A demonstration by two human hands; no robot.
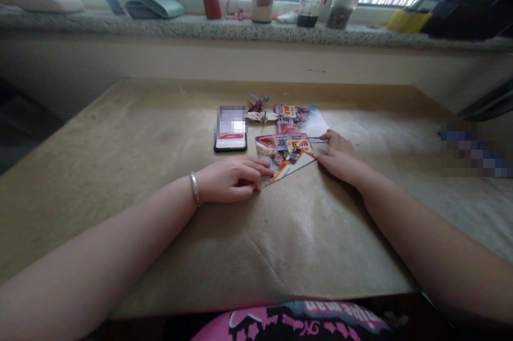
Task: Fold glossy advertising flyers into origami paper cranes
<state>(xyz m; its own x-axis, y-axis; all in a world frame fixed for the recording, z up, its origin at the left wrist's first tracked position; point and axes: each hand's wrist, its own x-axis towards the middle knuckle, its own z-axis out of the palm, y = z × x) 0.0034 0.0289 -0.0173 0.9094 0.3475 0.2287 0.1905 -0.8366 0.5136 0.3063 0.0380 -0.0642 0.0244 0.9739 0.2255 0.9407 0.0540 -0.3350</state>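
Observation:
A colourful printed leaflet (280, 151) lies on the table with its lower edge folded up, so that a white-and-orange flap shows along a slanting crease. At its left corner my left hand (230, 178), a silver bangle on the wrist, grips the paper, fingertips on top and thumb near the lower corner. My right hand (339, 154) is closed on the right corner, thumb by the end of the crease. Just behind lies a second printed sheet (300, 118), partly covered by the first. Thin dark lines by my right fingertips are too small to make out.
A phone (230, 143) with a lit screen lies left of the leaflet. Behind it sits a folded-paper figure (260, 108). The brown table (160, 255) reaches a wall, with bottles and a red jar (211, 1) on the stone windowsill (160, 24). A blurred bluish object (475, 154) lies far right.

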